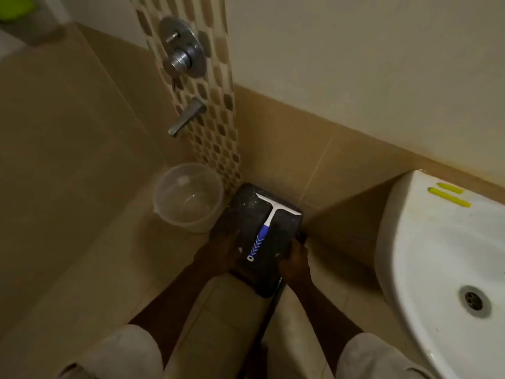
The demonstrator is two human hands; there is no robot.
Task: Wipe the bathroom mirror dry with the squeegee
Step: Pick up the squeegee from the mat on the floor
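Head view: a dark tray is gripped at its two sides by the left hand and right hand, low in a tan-tiled corner. Between the grips the squeegee lies on the tray. A bucket stands beyond the left grip, a basin right of the right grip.

A clear plastic bucket is standing on the tiled floor at ten o'clock of centre. A white sink is sitting at four o'clock, two yellow sticks lying on its rim. A metal tap is jutting from the wall at twelve o'clock.
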